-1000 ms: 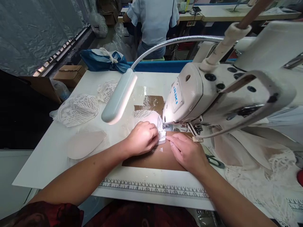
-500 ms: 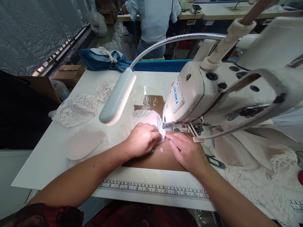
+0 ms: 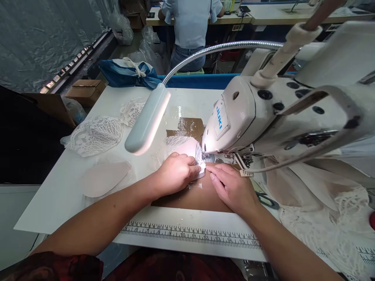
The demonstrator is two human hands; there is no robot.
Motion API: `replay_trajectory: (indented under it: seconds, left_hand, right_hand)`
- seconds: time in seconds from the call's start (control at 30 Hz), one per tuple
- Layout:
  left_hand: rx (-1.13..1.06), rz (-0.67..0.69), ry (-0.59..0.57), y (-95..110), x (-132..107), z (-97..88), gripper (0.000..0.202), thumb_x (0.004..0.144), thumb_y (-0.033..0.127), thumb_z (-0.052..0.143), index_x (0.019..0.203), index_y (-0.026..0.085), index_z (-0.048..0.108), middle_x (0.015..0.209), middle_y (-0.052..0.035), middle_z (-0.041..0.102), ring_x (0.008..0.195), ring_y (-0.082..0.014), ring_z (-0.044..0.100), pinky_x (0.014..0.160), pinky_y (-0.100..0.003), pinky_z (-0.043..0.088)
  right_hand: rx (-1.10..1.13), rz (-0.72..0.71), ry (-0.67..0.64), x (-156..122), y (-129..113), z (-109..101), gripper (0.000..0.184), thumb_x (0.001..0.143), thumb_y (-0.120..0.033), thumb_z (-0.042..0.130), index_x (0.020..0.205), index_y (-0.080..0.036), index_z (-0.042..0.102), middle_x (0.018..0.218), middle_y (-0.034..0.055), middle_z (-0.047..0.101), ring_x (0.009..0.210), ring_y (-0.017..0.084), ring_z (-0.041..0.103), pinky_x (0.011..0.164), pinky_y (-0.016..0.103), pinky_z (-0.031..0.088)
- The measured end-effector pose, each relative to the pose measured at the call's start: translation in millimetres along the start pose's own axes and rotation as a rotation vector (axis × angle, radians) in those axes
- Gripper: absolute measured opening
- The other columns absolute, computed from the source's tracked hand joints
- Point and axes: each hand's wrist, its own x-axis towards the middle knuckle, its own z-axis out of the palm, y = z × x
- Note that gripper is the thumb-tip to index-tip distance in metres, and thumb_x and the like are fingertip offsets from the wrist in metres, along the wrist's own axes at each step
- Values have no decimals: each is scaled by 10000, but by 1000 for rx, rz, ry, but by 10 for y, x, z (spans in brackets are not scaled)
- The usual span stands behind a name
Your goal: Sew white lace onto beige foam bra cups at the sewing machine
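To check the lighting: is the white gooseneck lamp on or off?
On: the white gooseneck lamp throws a bright patch on the left hand.

Lamp (image 3: pixel 147 119), machine head (image 3: pixel 231 117) seemingly close above

The lace (image 3: pixel 199 158) is white openwork cloth over a smooth, matt pad (image 3: pixel 187 147). The machine (image 3: pixel 243 113) is smooth cream-painted metal, the lamp neck (image 3: pixel 216 48) ribbed shiny metal, the worktop (image 3: pixel 58 195) smooth white, its brown patch (image 3: pixel 202 195) glossy.

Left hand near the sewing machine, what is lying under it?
The left hand holds down a pale fabric piece with a lace edge, which lies on a brown sheet. The hand covers the piece's near part, so its full shape cannot be seen.
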Motion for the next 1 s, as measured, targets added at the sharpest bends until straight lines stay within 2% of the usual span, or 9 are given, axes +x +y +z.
replay_trajectory:
  seconds: [0.1,0.2,0.3,0.4,0.57,0.83,1.0]
  left_hand:
    - [113,59,42,-23,-16,48,274,957,247,430,1007,210,697,1063,-56,657,795,-173,565,644,-303,401]
    - [239,173,51,-49,-28,83,262,948,212,442,1040,194,687,1260,-57,603,829,-180,547,631,-303,405]
    - [303,227,37,-61,-37,88,265,941,209,463,1120,175,656,1262,-58,614,800,-179,537,613,-307,404]
    - [330,214,52,-51,-44,90,272,945,215,466,1147,168,641,1261,-58,618,808,-191,542,613,-314,403]
    - [270,167,74,-36,-52,117,251,945,217,474,1105,163,660,1254,-64,625,810,-196,550,639,-317,407]
    - [138,81,70,-87,4,131,296,951,241,458,1171,179,647,1259,-57,629,819,-190,542,694,-320,436]
    - [123,23,40,-70,42,60,332,975,283,400,1151,178,662,1277,-49,618,825,-196,533,697,-330,442]
  right_hand:
    - [6,-7,6,11,6,3,311,900,-197,462,1107,-205,694,1114,58,702,979,220,646,851,345,512]
    - [4,-8,6,24,2,0,319,902,-193,457,1125,-203,685,1122,64,698,988,216,641,852,335,507]
    - [-8,-25,9,41,-7,-4,321,899,-180,457,1132,-208,678,1112,55,697,989,205,632,853,317,493]
    - [-38,-86,-6,56,-11,-4,328,883,-153,470,1131,-219,675,1059,38,703,938,189,624,812,294,477]
    - [-135,-139,-49,62,-19,-4,352,844,-112,474,1101,-225,686,912,38,691,817,180,586,704,289,438]
    - [-167,-114,-27,100,-62,-14,345,831,-88,450,1048,-205,692,884,42,684,806,178,576,742,294,426]
    - [-202,-134,-1,72,-48,0,372,828,-84,461,1116,-213,659,903,31,684,803,173,572,715,285,415]
